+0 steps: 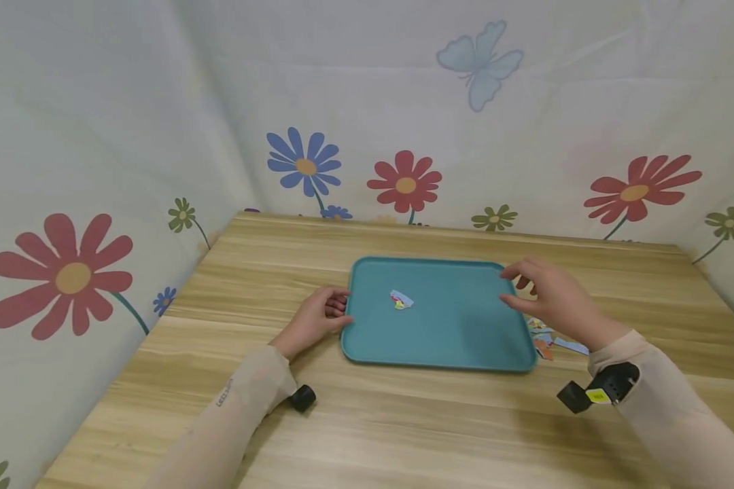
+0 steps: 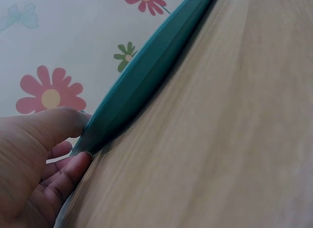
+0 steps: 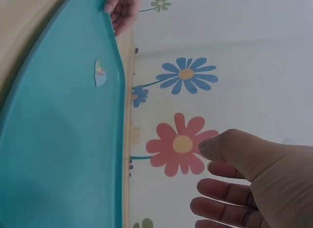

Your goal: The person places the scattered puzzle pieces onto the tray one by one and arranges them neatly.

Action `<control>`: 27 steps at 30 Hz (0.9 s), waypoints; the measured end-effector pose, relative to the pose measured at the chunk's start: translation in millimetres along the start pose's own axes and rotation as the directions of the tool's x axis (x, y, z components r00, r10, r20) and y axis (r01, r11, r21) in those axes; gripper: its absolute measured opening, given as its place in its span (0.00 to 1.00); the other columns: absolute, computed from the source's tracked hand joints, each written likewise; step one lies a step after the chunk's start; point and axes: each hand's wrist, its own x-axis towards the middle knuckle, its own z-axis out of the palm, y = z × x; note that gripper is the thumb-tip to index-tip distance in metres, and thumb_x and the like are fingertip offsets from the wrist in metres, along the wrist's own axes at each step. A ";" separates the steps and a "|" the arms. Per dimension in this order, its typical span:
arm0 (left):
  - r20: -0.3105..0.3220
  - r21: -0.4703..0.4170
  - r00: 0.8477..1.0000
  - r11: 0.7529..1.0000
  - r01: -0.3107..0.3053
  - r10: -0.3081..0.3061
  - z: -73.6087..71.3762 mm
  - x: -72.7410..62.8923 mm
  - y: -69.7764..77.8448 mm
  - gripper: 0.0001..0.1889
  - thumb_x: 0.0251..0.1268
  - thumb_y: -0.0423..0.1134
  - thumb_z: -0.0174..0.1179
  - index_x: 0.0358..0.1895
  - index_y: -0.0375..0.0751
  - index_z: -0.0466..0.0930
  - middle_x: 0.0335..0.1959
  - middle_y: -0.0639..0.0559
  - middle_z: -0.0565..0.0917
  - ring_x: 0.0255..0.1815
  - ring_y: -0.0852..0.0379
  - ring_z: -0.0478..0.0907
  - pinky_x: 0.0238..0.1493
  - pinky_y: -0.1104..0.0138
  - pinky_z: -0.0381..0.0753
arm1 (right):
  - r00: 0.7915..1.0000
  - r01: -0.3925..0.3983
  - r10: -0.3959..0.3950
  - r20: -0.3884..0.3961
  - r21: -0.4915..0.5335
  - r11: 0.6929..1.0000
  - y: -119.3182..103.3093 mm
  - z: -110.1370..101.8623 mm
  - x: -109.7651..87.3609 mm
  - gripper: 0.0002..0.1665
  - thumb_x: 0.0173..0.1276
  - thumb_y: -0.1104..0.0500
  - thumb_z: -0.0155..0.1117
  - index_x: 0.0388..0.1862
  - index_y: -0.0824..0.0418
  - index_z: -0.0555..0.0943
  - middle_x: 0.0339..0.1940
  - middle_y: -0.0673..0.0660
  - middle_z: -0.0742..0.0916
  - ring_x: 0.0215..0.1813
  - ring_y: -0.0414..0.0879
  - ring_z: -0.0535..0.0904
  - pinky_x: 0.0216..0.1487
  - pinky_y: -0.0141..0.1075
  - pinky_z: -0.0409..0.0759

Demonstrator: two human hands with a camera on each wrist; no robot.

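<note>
A teal rectangular tray (image 1: 428,333) lies on the wooden table. My left hand (image 1: 315,318) pinches its left rim, thumb on top and fingers at the edge below, as the left wrist view shows close up. Inside the tray, toward the left, is one small torn-looking paper piece (image 1: 402,299) in light blue with yellow and pink. Over the tray's right edge hovers my right hand (image 1: 553,295), its fingers loosely bent and apart with nothing between them. The right wrist view shows that hand (image 3: 244,174) off to the side of the tray.
Several more printed paper pieces (image 1: 544,348) lie on the table just right of the tray, partly beneath my right hand. A white cloth backdrop (image 1: 355,88) with flowers and a butterfly rises behind the wooden table (image 1: 404,421) and along its left side.
</note>
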 end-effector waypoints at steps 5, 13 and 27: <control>0.002 0.006 1.000 1.000 0.005 -0.005 -0.9 0.2 -0.3 0.27 0.58 0.32 0.67 0.60 0.30 0.71 0.47 0.39 0.78 0.45 0.51 0.78 0.47 0.67 0.83 | 0.999 -0.024 0.025 0.036 -0.013 1.000 11.3 0.0 -11.9 0.16 0.59 0.60 0.71 0.45 0.65 0.81 0.41 0.61 0.85 0.38 0.49 0.79 0.36 0.41 0.80; 0.000 0.010 1.000 1.000 0.013 -0.013 -3.0 -0.7 0.2 0.27 0.58 0.32 0.67 0.60 0.30 0.71 0.47 0.39 0.78 0.45 0.51 0.78 0.47 0.68 0.83 | 0.998 -0.052 0.052 0.040 -0.012 0.999 27.4 1.7 -30.6 0.13 0.58 0.63 0.71 0.41 0.67 0.82 0.37 0.60 0.84 0.35 0.45 0.78 0.32 0.34 0.78; 0.010 0.000 1.000 1.000 0.011 -0.011 0.0 -0.6 0.8 0.26 0.58 0.32 0.67 0.60 0.30 0.71 0.47 0.38 0.77 0.46 0.50 0.79 0.49 0.65 0.83 | 0.984 -0.126 0.126 0.123 -0.003 0.992 49.2 17.5 -61.1 0.12 0.56 0.62 0.72 0.38 0.64 0.82 0.35 0.55 0.86 0.32 0.40 0.76 0.30 0.30 0.77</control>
